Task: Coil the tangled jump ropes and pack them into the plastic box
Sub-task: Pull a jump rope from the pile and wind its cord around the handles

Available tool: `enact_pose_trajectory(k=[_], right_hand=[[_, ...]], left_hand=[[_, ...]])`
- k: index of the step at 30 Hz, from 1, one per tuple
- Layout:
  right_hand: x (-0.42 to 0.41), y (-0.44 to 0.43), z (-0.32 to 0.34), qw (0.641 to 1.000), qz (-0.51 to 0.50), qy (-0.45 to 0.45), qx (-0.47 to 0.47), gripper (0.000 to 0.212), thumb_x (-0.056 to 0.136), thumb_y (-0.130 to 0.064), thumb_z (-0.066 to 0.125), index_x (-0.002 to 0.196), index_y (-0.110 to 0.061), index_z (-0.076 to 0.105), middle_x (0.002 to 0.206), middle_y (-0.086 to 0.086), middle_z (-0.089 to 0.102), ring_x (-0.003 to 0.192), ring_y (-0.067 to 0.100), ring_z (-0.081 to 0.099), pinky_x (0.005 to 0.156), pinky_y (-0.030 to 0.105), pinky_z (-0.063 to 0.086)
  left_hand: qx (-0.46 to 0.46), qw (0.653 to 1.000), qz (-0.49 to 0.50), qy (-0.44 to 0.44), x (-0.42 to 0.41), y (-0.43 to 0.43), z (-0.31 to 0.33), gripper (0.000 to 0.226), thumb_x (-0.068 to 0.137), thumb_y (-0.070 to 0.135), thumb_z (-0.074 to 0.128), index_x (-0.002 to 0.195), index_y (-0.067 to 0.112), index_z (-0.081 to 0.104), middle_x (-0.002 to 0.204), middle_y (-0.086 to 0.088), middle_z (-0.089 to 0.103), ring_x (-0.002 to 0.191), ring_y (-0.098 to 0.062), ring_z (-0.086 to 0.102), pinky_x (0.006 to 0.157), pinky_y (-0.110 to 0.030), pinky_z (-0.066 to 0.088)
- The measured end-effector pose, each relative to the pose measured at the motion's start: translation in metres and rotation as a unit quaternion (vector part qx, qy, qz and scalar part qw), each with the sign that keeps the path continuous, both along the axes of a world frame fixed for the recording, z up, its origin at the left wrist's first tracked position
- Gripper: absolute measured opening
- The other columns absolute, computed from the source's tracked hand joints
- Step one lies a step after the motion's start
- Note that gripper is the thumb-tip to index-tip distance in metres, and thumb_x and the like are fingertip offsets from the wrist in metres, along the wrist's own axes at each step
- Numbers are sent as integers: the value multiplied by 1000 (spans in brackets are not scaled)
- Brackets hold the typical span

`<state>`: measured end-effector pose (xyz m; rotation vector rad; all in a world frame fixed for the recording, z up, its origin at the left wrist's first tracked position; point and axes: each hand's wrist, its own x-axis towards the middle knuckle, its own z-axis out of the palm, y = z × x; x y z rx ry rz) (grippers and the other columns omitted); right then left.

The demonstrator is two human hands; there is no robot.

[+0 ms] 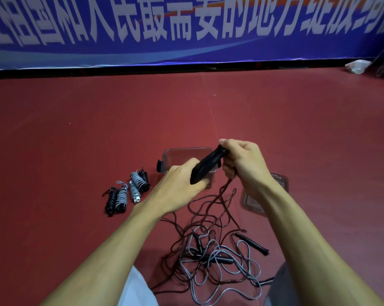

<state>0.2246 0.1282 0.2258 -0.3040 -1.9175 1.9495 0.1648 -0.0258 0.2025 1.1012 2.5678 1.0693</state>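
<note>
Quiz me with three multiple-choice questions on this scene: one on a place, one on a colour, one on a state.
1. The coiled ropes lie: A left of the box; B inside it; C on the tangle.
2. The held handles are: A white; B black; C red.
3. The box is: A lidded; B overturned; C open.
Answers: 1 A, they sit on the floor beside its left wall. 2 B, they look black. 3 C, its lid lies off to the right.

Both hands, left hand [175,184], right hand [241,164], gripping black handles [205,167], tangled ropes [217,252] below
</note>
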Motion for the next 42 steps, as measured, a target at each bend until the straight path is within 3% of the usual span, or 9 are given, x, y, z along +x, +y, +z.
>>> enact_pose_trajectory(k=[7,12,18,22,26,30,34,37,42], right_hand=[[3,2,2,992,-81,45,80,45,98,-38,52,60,-17,40,45,-9,34,44,20,43,47,28,33],[1,6,-5,978,25,-32,202,47,98,-55,40,67,-20,47,48,-4,54,51,18,60,58,36,49],[-1,-3,-12,915,174,-150,332,34,100,-38,47,70,-21,52,55,-5,60,52,12,63,53,17,46],[-5,-12,-24,850,236,-223,415,26,103,-29,45,81,-15,50,67,-1,59,51,6,56,47,12,41],[-11,-19,-28,861,239,-227,388,28,103,-28,45,83,-11,52,67,-1,56,54,10,53,47,13,41],[-13,-14,-26,843,225,-236,428,38,101,-37,48,69,-16,51,59,-6,54,40,-3,50,46,9,41],[-10,-4,-24,831,183,-228,474,39,96,-44,54,66,-18,54,58,-7,54,46,2,50,45,10,37],[-11,-2,-19,855,171,-181,455,37,93,-42,60,76,-9,65,61,0,58,50,8,52,50,18,42],[-4,-1,-11,885,125,-74,443,18,87,-34,71,73,-25,66,63,-5,58,55,4,47,53,18,36]], left_hand=[[32,998,44,26,2,6,-2,35,99,40,50,68,29,38,57,8,39,47,-11,32,44,-20,26],[108,987,115,-14,-3,10,1,28,99,33,52,75,20,48,57,5,46,48,-13,41,49,-26,36],[365,881,189,-234,-7,6,15,27,102,27,48,81,11,52,75,-12,56,38,-11,32,38,-22,30],[499,752,187,-387,-14,-6,27,24,103,27,45,87,10,40,104,-19,71,39,-10,34,36,-20,32],[525,711,175,-433,-20,-15,25,24,105,27,42,89,10,39,86,-14,70,41,-9,33,36,-19,28],[497,744,221,-389,-31,-23,16,23,104,29,43,91,10,41,72,-6,55,37,-6,31,35,-18,24],[344,858,259,-280,-40,-34,0,21,103,32,46,93,14,46,71,-3,50,43,-11,37,39,-20,30],[103,950,276,-106,-44,-40,-10,27,101,41,45,97,15,52,81,-6,59,69,-27,53,60,-32,39],[-147,966,208,-40,-39,-40,-20,47,96,59,42,104,14,55,91,-9,63,85,-30,58,70,-35,43]])
